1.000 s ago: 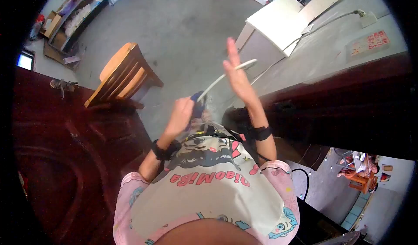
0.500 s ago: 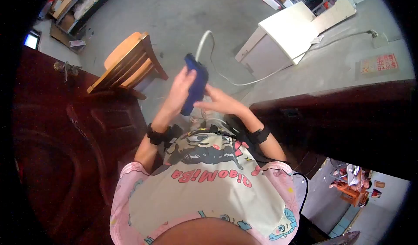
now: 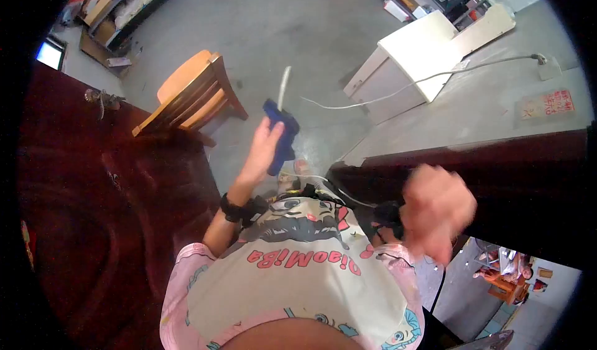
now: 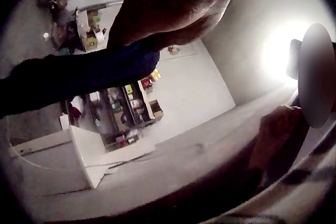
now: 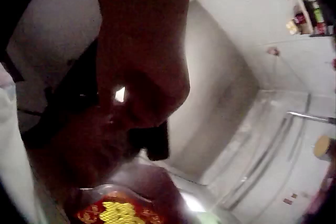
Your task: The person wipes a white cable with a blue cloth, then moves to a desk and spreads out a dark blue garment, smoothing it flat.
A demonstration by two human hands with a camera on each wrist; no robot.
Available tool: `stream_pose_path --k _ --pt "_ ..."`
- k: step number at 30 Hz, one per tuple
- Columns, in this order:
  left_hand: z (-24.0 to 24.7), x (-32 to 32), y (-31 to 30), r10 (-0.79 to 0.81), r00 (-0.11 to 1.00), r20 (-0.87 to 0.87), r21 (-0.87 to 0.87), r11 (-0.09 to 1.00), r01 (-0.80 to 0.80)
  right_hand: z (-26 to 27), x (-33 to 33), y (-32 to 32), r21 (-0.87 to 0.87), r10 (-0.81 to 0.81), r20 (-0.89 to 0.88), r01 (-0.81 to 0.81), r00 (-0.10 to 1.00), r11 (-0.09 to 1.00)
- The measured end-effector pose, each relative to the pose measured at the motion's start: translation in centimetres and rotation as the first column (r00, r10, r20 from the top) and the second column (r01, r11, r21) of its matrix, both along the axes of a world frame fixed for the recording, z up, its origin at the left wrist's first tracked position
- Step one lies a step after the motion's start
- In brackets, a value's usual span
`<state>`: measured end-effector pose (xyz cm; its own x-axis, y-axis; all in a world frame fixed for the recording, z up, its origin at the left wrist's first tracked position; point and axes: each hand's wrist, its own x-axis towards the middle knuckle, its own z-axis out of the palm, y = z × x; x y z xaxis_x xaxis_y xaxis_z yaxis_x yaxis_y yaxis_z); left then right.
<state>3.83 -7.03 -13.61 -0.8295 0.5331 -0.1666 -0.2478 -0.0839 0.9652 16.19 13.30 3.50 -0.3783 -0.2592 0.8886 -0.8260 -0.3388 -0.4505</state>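
My left hand [image 3: 260,152] grips a dark blue cloth-like bundle [image 3: 285,140] in front of my body, and a stub of white cable [image 3: 284,88] sticks up from its top. In the left wrist view the bundle [image 4: 89,74] is a long dark shape beside the hand [image 4: 173,11]. Another length of white cable [image 3: 348,197] runs from under the bundle toward the right wrist strap. Away to the right, my right hand [image 3: 437,213] is raised and blurred. Its fingers look bent in the right wrist view [image 5: 144,85], but whether they hold anything is hidden.
A wooden chair [image 3: 193,95] stands ahead on the left, beside a dark red door [image 3: 93,182]. At the right are a white cabinet [image 3: 416,51] and a cable [image 3: 404,88] reaching a wall socket [image 3: 548,67]. Loaded shelves [image 3: 134,8] line the far left.
My right hand has left the blue bundle and moved right and back toward my body. The left hand still grips the bundle, slightly lower, and the white loop above it now shows as a short stub.
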Motion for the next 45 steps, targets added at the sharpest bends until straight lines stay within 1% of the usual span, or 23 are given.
stream_pose_path --k 1,2,5,9,11,13,15,19,21,23,24,25,26,28,29,31,33,37,39,40,42,43,45 --pt "1.5 1.0 0.6 0.006 0.994 0.108 0.038 0.999 -0.010 3.0 0.7 -0.6 0.164 -0.021 -0.030 0.025 0.999 0.986" --pt "1.0 1.3 0.7 -0.024 0.989 0.145 0.042 0.999 0.018 4.4 1.6 -1.4 0.203 -0.073 -0.024 0.077 0.997 0.976" --pt "0.5 1.3 0.7 -0.080 0.979 0.190 0.054 0.996 0.071 4.7 1.7 -3.5 0.067 -0.152 -0.049 0.156 0.987 0.986" --pt "1.7 2.0 0.5 -0.061 0.993 0.101 0.005 0.998 0.061 6.6 1.4 -3.3 0.181 -0.065 0.003 0.064 0.998 0.981" --pt "2.1 2.2 0.5 -0.071 0.988 0.140 0.015 0.997 0.070 6.9 1.6 -4.0 0.068 -0.138 0.026 0.136 0.990 0.988" --pt "1.9 2.4 0.6 -0.077 0.981 0.178 0.025 0.997 0.074 7.2 2.3 -4.6 0.082 -0.196 0.115 0.188 0.974 0.979" --pt "1.3 2.1 0.7 -0.119 0.981 0.152 0.049 0.992 0.112 7.1 2.1 -5.3 0.009 -0.281 -0.001 0.281 0.960 0.960" --pt "0.4 1.9 0.8 -0.079 0.991 0.111 -0.030 0.996 0.083 8.1 2.9 -4.4 0.213 -0.276 0.061 0.257 0.959 0.943" --pt "0.0 1.8 0.7 -0.078 0.989 0.123 0.008 0.997 0.078 7.1 2.5 -4.8 0.192 -0.287 0.023 0.278 0.958 0.941" --pt "0.3 1.7 1.0 -0.082 0.989 0.127 0.049 0.996 0.076 5.5 0.8 -5.6 -0.133 -0.139 -0.236 0.110 0.962 0.985" --pt "0.7 1.8 1.1 -0.049 0.990 0.131 0.028 0.999 0.046 4.9 0.8 -3.6 0.133 -0.035 -0.287 0.076 0.957 0.988" --pt "1.1 1.5 1.1 -0.013 0.991 0.132 0.005 1.000 0.013 5.1 3.2 -3.3 0.450 -0.397 -0.002 0.356 0.918 0.819" --pt "1.5 1.6 1.2 -0.007 0.991 0.132 -0.002 1.000 0.007 4.6 2.5 -3.3 0.445 -0.392 0.000 0.351 0.920 0.824" --pt "2.1 1.5 2.0 -0.039 0.999 0.026 -0.002 0.999 0.039 1.2 -0.8 -2.4 0.781 -0.791 -0.027 0.507 0.611 0.364" --pt "2.5 1.4 2.0 -0.034 0.999 0.020 -0.003 0.999 0.034 -1.8 -2.7 -1.7 0.813 -0.891 -0.043 0.535 0.452 0.232" --pt "3.1 1.4 2.0 -0.110 0.992 -0.056 -0.098 0.990 0.104 -8.0 -6.4 0.1 0.848 -0.960 -0.201 0.525 0.193 -0.072" --pt "3.4 1.4 2.2 -0.112 0.984 -0.136 -0.148 0.985 0.092 -12.1 -7.8 0.3 0.663 -0.837 -0.543 0.643 0.061 -0.383" --pt "3.9 1.1 1.8 -0.161 0.958 -0.235 -0.213 0.971 0.111 -13.0 -8.8 -0.2 0.671 -0.799 -0.569 0.672 0.194 -0.315" --pt "3.8 0.8 1.4 -0.144 0.950 -0.278 -0.206 0.975 0.088 -13.3 -9.8 0.1 0.656 -0.878 -0.448 0.729 0.169 -0.195" --pt "3.8 0.7 1.2 -0.170 0.943 -0.287 -0.222 0.969 0.107 -13.6 -10.1 0.4 0.655 -0.878 -0.448 0.731 0.169 -0.194" --pt "3.9 0.4 1.2 -0.212 0.938 -0.275 -0.265 0.954 0.138 -14.1 -10.9 1.0 0.732 -0.895 -0.326 0.680 0.304 -0.036" --pt "4.2 0.2 1.3 -0.211 0.938 -0.276 -0.265 0.955 0.137 -14.1 -11.2 0.7 0.732 -0.895 -0.327 0.680 0.304 -0.036" --pt "5.1 -0.2 2.1 -0.235 0.857 -0.459 -0.471 0.882 -0.011 -13.9 -11.8 -0.1 0.738 -0.867 -0.367 0.673 0.336 -0.052"
